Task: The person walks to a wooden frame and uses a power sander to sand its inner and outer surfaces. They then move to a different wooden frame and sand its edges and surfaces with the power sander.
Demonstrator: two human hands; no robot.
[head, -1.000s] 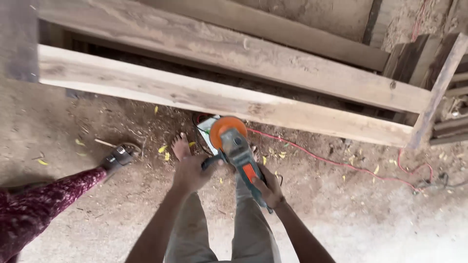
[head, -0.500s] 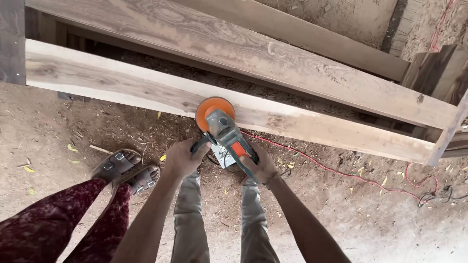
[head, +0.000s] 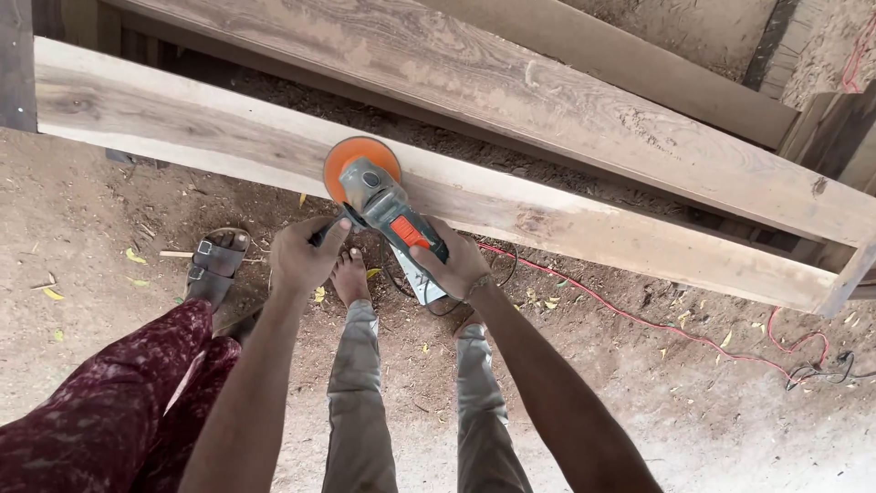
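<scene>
Both my hands hold a grey angle grinder [head: 381, 203] with an orange sanding disc [head: 347, 157]. The disc lies on the near wooden plank [head: 210, 137]. My left hand [head: 305, 256] grips the side handle on the left. The tool's body, with its orange switch, sits in my right hand [head: 454, 266]. My bare feet stand on the dirt floor below the tool.
A second, wider plank [head: 547, 100] lies behind the first. A red power cord [head: 639, 319] trails across the dirt to the right. Another person's leg in dark red patterned cloth [head: 109, 402] and sandalled foot [head: 214, 265] are at my left.
The grinder has risen from near the ground up to the near plank, and its disc now rests on the wood. The other person's leg has come closer on the left.
</scene>
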